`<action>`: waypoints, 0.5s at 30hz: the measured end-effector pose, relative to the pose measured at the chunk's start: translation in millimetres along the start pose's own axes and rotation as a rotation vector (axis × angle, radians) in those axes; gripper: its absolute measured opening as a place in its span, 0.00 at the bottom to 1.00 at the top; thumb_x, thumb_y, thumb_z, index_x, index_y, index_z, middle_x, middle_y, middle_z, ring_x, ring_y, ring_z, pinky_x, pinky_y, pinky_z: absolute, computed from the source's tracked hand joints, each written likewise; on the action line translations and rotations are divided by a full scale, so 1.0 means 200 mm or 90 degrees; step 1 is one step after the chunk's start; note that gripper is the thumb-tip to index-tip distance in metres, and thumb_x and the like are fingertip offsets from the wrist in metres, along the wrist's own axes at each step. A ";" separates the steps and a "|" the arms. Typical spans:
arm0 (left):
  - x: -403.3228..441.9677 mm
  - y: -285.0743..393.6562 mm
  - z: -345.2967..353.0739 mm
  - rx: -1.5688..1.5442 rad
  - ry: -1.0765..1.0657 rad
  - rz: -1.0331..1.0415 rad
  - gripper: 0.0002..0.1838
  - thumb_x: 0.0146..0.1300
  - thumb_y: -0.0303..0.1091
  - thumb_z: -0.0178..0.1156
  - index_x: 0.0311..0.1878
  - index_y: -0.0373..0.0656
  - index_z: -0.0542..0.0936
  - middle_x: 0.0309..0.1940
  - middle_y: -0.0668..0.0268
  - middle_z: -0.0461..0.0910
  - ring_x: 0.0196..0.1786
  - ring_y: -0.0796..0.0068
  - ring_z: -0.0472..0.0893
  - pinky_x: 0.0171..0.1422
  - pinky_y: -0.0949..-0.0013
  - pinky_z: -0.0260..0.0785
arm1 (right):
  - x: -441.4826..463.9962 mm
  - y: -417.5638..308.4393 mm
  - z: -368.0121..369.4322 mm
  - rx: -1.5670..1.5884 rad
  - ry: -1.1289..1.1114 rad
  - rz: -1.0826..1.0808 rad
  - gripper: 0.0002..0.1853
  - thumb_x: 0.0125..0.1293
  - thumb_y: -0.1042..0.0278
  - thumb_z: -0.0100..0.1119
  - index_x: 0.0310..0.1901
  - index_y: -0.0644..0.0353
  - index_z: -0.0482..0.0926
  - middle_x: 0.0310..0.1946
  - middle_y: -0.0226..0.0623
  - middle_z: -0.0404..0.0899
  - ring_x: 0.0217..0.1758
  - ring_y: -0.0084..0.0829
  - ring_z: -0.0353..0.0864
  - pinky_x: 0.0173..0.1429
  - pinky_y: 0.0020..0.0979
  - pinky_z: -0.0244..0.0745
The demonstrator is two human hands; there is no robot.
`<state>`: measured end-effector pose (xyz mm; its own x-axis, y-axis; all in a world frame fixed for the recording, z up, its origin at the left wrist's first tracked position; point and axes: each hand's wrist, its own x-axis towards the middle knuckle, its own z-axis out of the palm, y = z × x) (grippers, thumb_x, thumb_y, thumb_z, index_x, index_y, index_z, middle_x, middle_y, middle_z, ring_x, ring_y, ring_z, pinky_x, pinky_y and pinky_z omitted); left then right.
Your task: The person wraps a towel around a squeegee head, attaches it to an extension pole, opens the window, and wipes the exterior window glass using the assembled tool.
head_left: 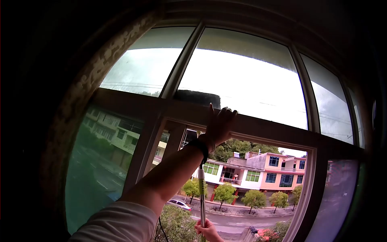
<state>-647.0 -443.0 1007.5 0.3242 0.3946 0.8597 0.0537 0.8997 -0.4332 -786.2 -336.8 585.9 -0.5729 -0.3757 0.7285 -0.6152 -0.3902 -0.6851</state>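
My left arm stretches up from the lower left, with a dark band on the wrist. My left hand (221,123) grips the horizontal window frame bar (266,128) above the open lower section, its fingers curled over the bar. Low in the view, my right hand (209,231) is closed around a long pole (202,201) with a white and green joint. The pole stands nearly upright in the opening and passes behind my left wrist. A dark, flat-topped pad (197,98) shows behind the upper glass, above the pole; their join is hidden.
Upper glass panes (246,80) and a tinted left pane (100,157) surround the opening. A patterned strip (100,64) edges the window on the left. Outside are a road (242,221), trees (224,193), a parked car (179,204) and buildings (274,171). A dark cable (162,230) hangs near the sill.
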 end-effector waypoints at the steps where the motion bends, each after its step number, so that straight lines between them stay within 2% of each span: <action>1: 0.00 0.00 0.00 -0.002 0.008 0.002 0.38 0.41 0.40 0.71 0.59 0.44 0.69 0.50 0.62 0.72 0.61 0.62 0.68 0.68 0.23 0.40 | 0.10 -0.02 0.02 0.022 -0.008 0.043 0.07 0.63 0.70 0.62 0.31 0.59 0.74 0.15 0.22 0.68 0.15 0.17 0.65 0.18 0.23 0.60; 2: -0.01 0.00 -0.01 0.005 -0.011 -0.003 0.39 0.41 0.40 0.72 0.59 0.44 0.69 0.50 0.62 0.72 0.61 0.62 0.69 0.68 0.23 0.41 | 0.17 -0.05 0.04 0.045 -0.016 0.086 0.11 0.63 0.72 0.63 0.26 0.58 0.72 0.14 0.22 0.68 0.13 0.15 0.65 0.16 0.22 0.58; 5: 0.01 0.00 -0.04 0.014 -0.031 -0.002 0.39 0.41 0.40 0.72 0.60 0.45 0.69 0.49 0.63 0.73 0.60 0.63 0.70 0.67 0.24 0.44 | 0.30 -0.12 0.14 0.001 0.028 0.057 0.11 0.64 0.69 0.64 0.27 0.57 0.72 0.14 0.21 0.65 0.13 0.14 0.60 0.16 0.21 0.53; 6: 0.01 0.00 -0.03 0.006 -0.016 0.004 0.39 0.41 0.40 0.72 0.60 0.45 0.69 0.48 0.63 0.73 0.59 0.63 0.71 0.67 0.25 0.45 | 0.38 -0.01 0.10 0.017 0.004 0.062 0.12 0.64 0.66 0.64 0.26 0.56 0.72 0.14 0.22 0.67 0.13 0.14 0.63 0.17 0.20 0.56; 9: 0.01 -0.02 -0.01 -0.012 0.014 0.016 0.40 0.40 0.40 0.72 0.61 0.44 0.69 0.46 0.63 0.75 0.57 0.63 0.72 0.66 0.26 0.47 | 0.58 -0.10 0.20 -0.018 0.027 -0.002 0.11 0.62 0.68 0.65 0.26 0.59 0.74 0.14 0.25 0.72 0.13 0.17 0.70 0.17 0.21 0.65; 11: 0.01 -0.04 0.01 -0.013 -0.008 0.029 0.41 0.39 0.40 0.73 0.60 0.44 0.69 0.48 0.63 0.74 0.58 0.63 0.72 0.65 0.27 0.49 | 0.78 -0.33 0.25 0.006 0.015 -0.027 0.13 0.64 0.65 0.64 0.25 0.56 0.72 0.14 0.25 0.71 0.13 0.16 0.68 0.17 0.20 0.62; 12: 0.00 -0.04 0.03 -0.003 0.007 0.030 0.41 0.40 0.41 0.74 0.60 0.44 0.69 0.49 0.63 0.73 0.58 0.63 0.72 0.65 0.27 0.49 | 0.94 -0.41 0.22 -0.033 0.010 -0.070 0.13 0.64 0.67 0.63 0.25 0.56 0.71 0.14 0.24 0.70 0.11 0.17 0.67 0.16 0.21 0.61; 14: 0.00 -0.03 0.01 0.014 0.031 0.032 0.41 0.40 0.42 0.74 0.61 0.45 0.68 0.51 0.63 0.72 0.59 0.64 0.71 0.65 0.27 0.49 | 1.24 -0.63 0.18 -0.050 0.012 -0.120 0.13 0.63 0.68 0.64 0.24 0.56 0.71 0.13 0.23 0.68 0.11 0.15 0.63 0.14 0.22 0.55; 15: 0.00 -0.04 0.03 0.021 0.041 0.035 0.42 0.41 0.43 0.74 0.61 0.45 0.67 0.51 0.63 0.71 0.59 0.64 0.71 0.65 0.27 0.49 | 1.38 -0.75 0.16 -0.042 -0.003 -0.147 0.10 0.65 0.71 0.58 0.25 0.56 0.72 0.13 0.26 0.69 0.10 0.17 0.66 0.13 0.22 0.58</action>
<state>-653.4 -448.6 1012.2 0.3859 0.4317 0.8153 0.0027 0.8832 -0.4690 -834.5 -409.4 890.5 -0.4109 -0.2869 0.8653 -0.7639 -0.4097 -0.4986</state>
